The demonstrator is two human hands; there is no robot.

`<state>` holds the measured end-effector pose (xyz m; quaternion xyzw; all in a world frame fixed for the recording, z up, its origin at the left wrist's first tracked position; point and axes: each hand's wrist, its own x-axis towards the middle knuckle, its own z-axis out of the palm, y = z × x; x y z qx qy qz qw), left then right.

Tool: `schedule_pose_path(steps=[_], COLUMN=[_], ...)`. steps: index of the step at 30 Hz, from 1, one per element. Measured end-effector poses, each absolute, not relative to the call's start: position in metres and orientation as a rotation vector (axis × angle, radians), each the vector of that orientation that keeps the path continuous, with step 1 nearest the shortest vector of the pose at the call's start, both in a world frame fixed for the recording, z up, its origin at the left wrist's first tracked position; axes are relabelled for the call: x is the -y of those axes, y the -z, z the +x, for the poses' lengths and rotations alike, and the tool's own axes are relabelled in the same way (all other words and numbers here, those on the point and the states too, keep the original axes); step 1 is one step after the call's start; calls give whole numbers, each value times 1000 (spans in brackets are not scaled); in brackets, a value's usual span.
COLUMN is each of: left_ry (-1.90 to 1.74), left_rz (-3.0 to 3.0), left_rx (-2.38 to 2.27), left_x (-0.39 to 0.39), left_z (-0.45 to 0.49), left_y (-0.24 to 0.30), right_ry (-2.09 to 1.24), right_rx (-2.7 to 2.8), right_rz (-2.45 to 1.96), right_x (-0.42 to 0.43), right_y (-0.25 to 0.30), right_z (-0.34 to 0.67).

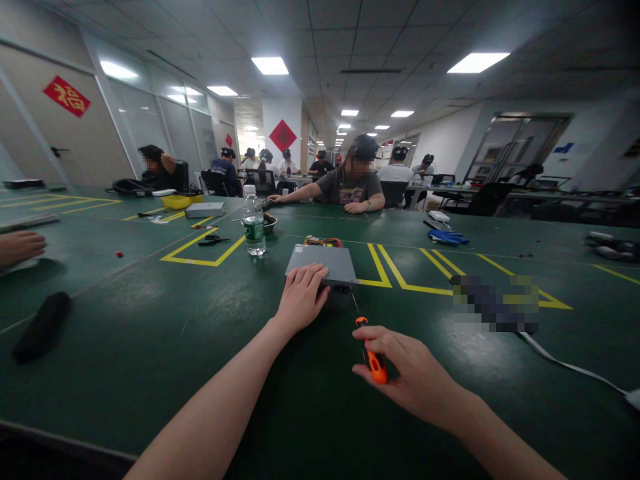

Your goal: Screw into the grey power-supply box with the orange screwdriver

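A flat grey metal box (327, 261) lies on the green table (150, 320) in front of me, with coloured wires (324, 241) at its far end. My left hand (301, 296) rests on the box's near left corner, fingers curled over the edge. My right hand (400, 370) is closed around the orange and black handle of a screwdriver (371, 353). Its thin shaft points up toward the box's near edge.
A water bottle (254, 225) stands left of the box beside a small dark bowl (270, 223). Yellow tape lines (400, 273) mark the table. A black object (43, 327) lies at left, blue gloves (447, 237) at right. A person (350, 187) sits opposite; another person's hand (20, 247) is at far left.
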<state>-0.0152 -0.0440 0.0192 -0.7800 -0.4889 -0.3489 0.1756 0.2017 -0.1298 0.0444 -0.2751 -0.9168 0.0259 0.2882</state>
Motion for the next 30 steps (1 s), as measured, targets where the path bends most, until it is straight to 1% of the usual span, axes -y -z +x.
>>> schedule_pose_path(steps=[4,10,14,17,21,24,27,30], left_ry=[996,993,987,1002,1029,1041,1045,1036], left_rz=[-2215,-2242,-2249,-2228,-2202,-2195,-2189,-2189], left_rx=[1381,1366,1361,1375,1388,1393,1397,1402], left_x=[43,42,43,44,45,45,45,44], left_z=[-16,-20,-21,-20,-16,-15,-14,-14], left_y=[-19,-20,-21,-21,-20,-20,-19,-19], right_ry=[-218,-71,-221,-295,-152,-41,-43,-55], right_rx=[2552,2607,2520,2554,2645,2583,2483,2501], right_rz=[-731,-698,-719,-739,-669,-641,-619,-647], right_x=[137,135,134,138,139,136,134,135], right_y=[-53,-47,-43,-47,-49,-45,-42,-43], right_z=[199,196,195,193,191,192,193,192])
